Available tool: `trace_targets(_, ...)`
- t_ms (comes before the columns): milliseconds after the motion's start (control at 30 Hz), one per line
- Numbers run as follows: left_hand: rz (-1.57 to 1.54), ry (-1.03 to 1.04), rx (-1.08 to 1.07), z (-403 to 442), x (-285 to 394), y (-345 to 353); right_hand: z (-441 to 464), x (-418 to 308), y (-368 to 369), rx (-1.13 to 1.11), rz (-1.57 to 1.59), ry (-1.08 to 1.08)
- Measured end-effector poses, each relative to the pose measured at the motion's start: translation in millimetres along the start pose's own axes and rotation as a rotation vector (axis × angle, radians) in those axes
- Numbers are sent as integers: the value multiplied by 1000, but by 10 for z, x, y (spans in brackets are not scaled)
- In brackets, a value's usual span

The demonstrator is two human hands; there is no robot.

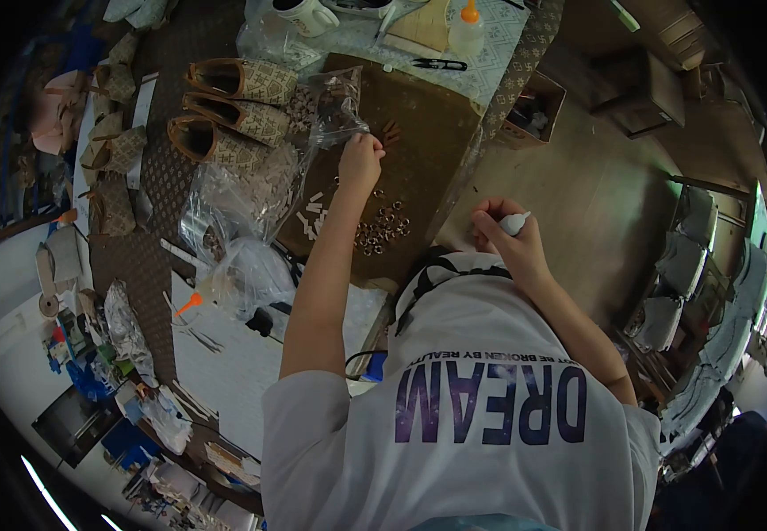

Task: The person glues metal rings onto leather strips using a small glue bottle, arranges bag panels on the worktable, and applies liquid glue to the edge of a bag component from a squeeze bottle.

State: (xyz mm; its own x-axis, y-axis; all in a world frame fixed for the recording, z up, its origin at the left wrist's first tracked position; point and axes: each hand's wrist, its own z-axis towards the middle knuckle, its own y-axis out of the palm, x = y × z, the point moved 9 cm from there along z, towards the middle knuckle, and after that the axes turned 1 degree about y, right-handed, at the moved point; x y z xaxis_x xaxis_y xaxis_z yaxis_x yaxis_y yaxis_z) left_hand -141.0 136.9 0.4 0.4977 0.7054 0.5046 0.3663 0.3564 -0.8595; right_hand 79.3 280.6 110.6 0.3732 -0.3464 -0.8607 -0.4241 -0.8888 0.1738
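Note:
My left hand [361,163] is closed at the edge of a clear plastic bag [337,108] that holds small brown pieces; its fingertips are pressed together over the brown board [432,124]. In my right hand [509,232], beyond the board's right edge, is a small white bottle [514,223]. Several brown strips [391,133] lie right of the bag. Metal rings [383,228] and short white strips [313,215] are scattered on the lower part of the board.
Patterned shoes [242,80] stand left of the board, above crumpled plastic bags [242,203]. At the top are a white mug [306,16], a black cutter [439,64] and an orange-tipped bottle [467,34]. A cardboard box [532,113] sits right of the table.

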Motion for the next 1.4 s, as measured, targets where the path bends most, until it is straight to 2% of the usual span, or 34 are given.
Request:
trace_targets(67, 61, 29, -83, 27, 4, 24, -6, -17, 12, 12, 17, 9)
trace_targets(167, 25, 9, -100, -33, 61, 38, 2, -47, 41, 4, 51, 14)
trace_targets(267, -339, 239, 121, -379, 772, -406, -4, -97, 62, 75, 51, 54)
trace_targets(333, -466, 278, 136, -681, 1266, -632, 16, -111, 90, 90, 52, 32)
trace_targets(400, -554, 406, 132, -946, 1613, -748, 44, -91, 148, 60, 41, 37)
trace_targets(533, -507, 468, 255, -1113, 1656, -820, 79, -10, 194, -27, 6, 70)
trace_targets(633, -529, 249, 253, -1077, 1230, -773, 86, 35, 180, -30, 21, 60)
trace_targets(667, -577, -16, 256, -1055, 812, -639, 88, 34, 177, -27, 33, 52)
trace_targets(733, -240, -204, 430, -1138, 76, -541, 70, -55, 172, 4, 71, 1)
trace_targets(800, -234, -338, 449, -1262, -490, -413, 60, -109, 145, 21, 76, -2)
trace_targets(900, -314, -386, 297, -1239, -717, -266, 30, -59, 112, 13, 49, 66)
trace_targets(1000, -209, -313, 230, -1156, -716, -225, 50, -8, 120, -1, 74, 82)
trace_targets(1100, -158, -313, 267, -1128, -664, -326, 37, -39, 119, 6, 114, 92)
trace_targets(1133, -246, -320, 261, -1122, -518, -428, 25, -63, 119, 10, 126, 107)
trace_targets(1233, -1139, -501, 189, -1076, 43, -407, 23, -37, 87, 5, 186, 130)
trace_targets(1300, -1374, -487, 42, -1075, 706, -523, 4, -71, 95, -30, 191, 159)
trace_targets(1400, -1428, -444, -147, -1094, 1349, -662, -14, -86, 55, -11, 206, 155)
